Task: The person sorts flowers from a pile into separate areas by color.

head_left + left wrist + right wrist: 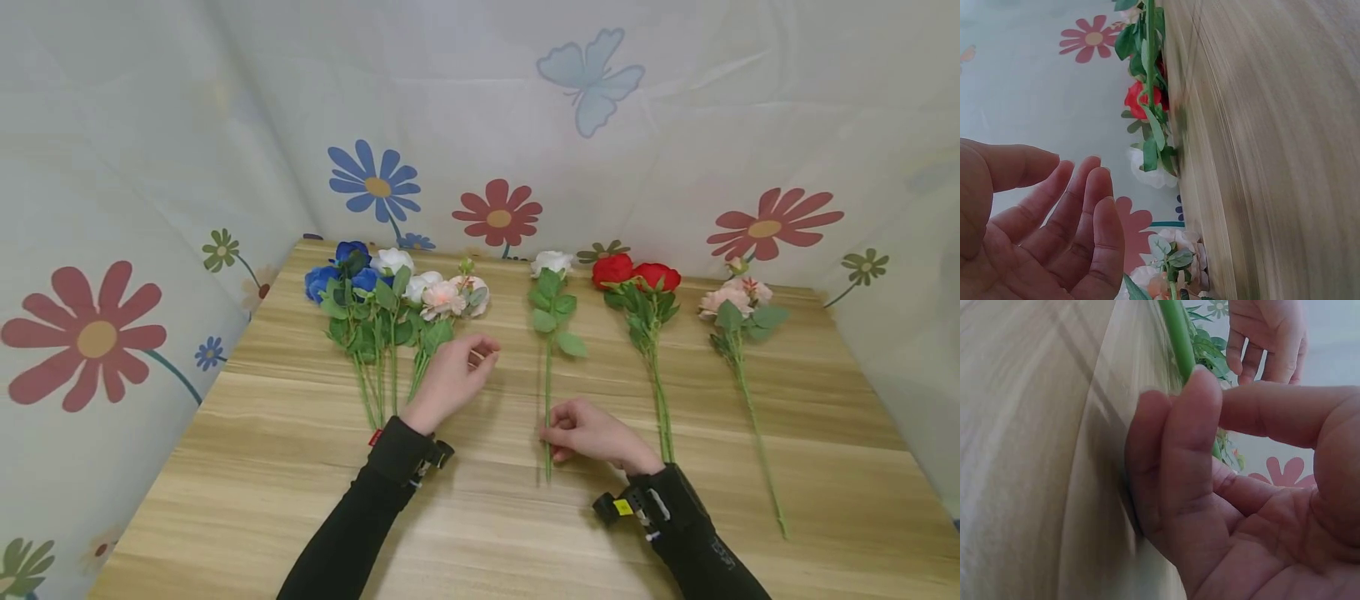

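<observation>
Between thumb and fingers, my right hand [592,432] pinches the lower stem of a white rose [552,265], whose bloom points to the back wall. In the right wrist view the green stem [1177,337] runs up from the fingertips. My left hand [453,371] hovers left of this rose, fingers loosely bent and nothing in them. It overlaps the stems of a pale pink flower [444,298] in the head view. Beside that lie white roses [393,260] and blue roses [321,282], forming a bunch with green leaves.
Right of the held rose lie two red roses [657,275] with stems together. Farther right is a pink flower [726,302] on a long stem. All rest on a wooden table [480,542], backed by a white curtain [450,100] printed with flowers and a butterfly.
</observation>
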Demonstrator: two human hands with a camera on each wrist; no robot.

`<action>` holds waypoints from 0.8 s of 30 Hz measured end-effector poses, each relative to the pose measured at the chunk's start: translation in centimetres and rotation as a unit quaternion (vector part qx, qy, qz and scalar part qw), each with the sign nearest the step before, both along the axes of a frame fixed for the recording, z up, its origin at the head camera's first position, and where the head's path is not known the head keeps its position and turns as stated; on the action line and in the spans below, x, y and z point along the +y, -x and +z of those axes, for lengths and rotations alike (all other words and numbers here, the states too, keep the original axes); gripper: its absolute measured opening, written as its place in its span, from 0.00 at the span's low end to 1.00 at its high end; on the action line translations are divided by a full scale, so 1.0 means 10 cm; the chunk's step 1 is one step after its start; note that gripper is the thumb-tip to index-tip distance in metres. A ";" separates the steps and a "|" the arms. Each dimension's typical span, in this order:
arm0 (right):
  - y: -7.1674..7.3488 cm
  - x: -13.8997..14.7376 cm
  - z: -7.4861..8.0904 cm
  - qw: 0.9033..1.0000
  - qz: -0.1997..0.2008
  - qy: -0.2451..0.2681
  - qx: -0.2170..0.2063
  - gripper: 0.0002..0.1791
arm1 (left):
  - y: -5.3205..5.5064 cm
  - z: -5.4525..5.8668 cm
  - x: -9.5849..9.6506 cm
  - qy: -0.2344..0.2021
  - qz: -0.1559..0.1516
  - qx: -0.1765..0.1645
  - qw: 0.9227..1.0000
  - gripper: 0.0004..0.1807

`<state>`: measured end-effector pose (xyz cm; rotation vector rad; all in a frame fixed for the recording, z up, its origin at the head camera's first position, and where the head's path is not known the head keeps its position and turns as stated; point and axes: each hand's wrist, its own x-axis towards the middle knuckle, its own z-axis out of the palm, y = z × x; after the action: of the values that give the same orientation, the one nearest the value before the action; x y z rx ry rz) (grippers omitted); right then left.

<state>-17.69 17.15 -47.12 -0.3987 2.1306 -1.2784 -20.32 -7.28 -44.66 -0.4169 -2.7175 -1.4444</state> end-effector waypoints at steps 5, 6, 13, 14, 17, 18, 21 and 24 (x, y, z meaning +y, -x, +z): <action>0.02 0.03 0.02 0.999 -0.011 -0.027 0.021 0.11 | 0.00 0.01 0.00 0.003 -0.001 0.001 1.000 0.12; 0.03 0.03 0.02 0.999 -0.018 -0.033 0.028 0.11 | 0.00 0.01 0.00 0.004 0.000 0.002 1.000 0.12; 0.11 -0.02 0.06 0.983 -0.082 -0.101 0.128 0.11 | 0.00 0.01 0.00 0.008 -0.002 0.003 1.000 0.12; 0.12 -0.04 0.05 0.979 -0.092 -0.113 0.145 0.13 | 0.00 0.01 0.00 0.010 -0.002 0.003 1.000 0.12; 0.16 -0.11 0.03 0.965 -0.116 -0.141 0.186 0.18 | 0.00 0.01 0.00 0.012 -0.003 0.007 1.000 0.12; 0.17 -0.13 0.02 0.962 -0.120 -0.147 0.195 0.19 | 0.00 0.01 0.00 0.013 -0.002 0.006 1.000 0.11; 0.20 -0.17 0.01 0.957 -0.126 -0.156 0.210 0.22 | 0.00 0.01 0.00 0.013 -0.003 0.007 1.000 0.11; 0.23 -0.21 0.00 0.954 -0.130 -0.165 0.212 0.21 | -0.01 0.01 0.00 0.012 -0.002 0.005 1.000 0.11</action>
<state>-19.98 15.04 -47.11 -0.2725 2.7846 -1.0034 -20.24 -7.27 -44.59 -0.4282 -2.7312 -1.4075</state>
